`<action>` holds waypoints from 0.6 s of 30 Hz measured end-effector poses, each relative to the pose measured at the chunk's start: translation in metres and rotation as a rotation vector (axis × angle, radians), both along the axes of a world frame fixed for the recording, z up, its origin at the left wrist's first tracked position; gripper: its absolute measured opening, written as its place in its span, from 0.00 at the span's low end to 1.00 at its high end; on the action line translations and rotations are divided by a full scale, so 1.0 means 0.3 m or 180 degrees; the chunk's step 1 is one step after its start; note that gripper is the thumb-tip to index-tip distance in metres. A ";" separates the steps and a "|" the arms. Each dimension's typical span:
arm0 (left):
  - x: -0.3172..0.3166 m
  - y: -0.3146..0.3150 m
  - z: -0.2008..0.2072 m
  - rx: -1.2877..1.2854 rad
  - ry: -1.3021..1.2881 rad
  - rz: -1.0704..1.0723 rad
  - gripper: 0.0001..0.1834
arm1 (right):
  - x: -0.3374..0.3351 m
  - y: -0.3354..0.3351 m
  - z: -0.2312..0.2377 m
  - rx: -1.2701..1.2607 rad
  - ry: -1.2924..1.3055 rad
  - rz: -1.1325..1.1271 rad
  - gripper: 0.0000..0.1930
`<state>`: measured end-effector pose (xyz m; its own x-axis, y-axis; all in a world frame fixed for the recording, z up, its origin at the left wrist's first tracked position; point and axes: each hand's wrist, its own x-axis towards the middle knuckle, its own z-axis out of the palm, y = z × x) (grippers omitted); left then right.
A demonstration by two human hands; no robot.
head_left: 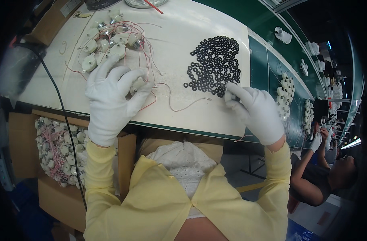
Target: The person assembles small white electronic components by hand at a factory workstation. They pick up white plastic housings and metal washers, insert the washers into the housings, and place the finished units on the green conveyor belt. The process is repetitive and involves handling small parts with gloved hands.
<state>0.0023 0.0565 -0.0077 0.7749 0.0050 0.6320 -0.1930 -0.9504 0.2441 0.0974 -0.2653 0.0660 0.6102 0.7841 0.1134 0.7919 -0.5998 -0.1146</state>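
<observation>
My left hand [113,94], in a white glove, is closed around a small white motor [137,85] with thin red and white wires [173,103] trailing over the white table top. Just beyond its fingers lies a heap of similar white motors [111,36], their wires tangled. At the near right edge of a flat patch of small black rings [215,60], my right hand [254,108], also gloved, has thumb and fingers pinched together. Whatever sits between those fingertips is hidden.
An open cardboard box [20,148] full of wired motors stands left of my lap, with a black cable [61,96] hanging across it. More white motors [285,94] rest on a green surface at the right. Farther right, another person [316,176] in white gloves works.
</observation>
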 end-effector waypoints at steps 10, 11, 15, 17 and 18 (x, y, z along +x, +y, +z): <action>0.000 -0.001 0.001 0.0011 -0.0020 0.0054 0.16 | -0.006 0.012 0.047 -0.0847 0.0006 -0.0014 0.19; -0.001 -0.001 0.001 0.0008 -0.0001 0.0045 0.16 | -0.006 -0.001 0.049 -0.0844 0.0121 -0.0060 0.19; -0.005 0.002 0.002 0.0010 0.0058 0.0035 0.18 | -0.005 -0.044 0.065 -0.0707 0.0313 -0.0138 0.19; -0.004 0.002 0.002 0.0012 0.0058 0.0025 0.18 | -0.006 -0.047 0.070 -0.0560 0.0282 -0.0138 0.17; -0.004 0.002 0.001 0.0006 0.0050 0.0021 0.18 | -0.003 -0.044 0.068 -0.0481 0.0271 -0.0135 0.16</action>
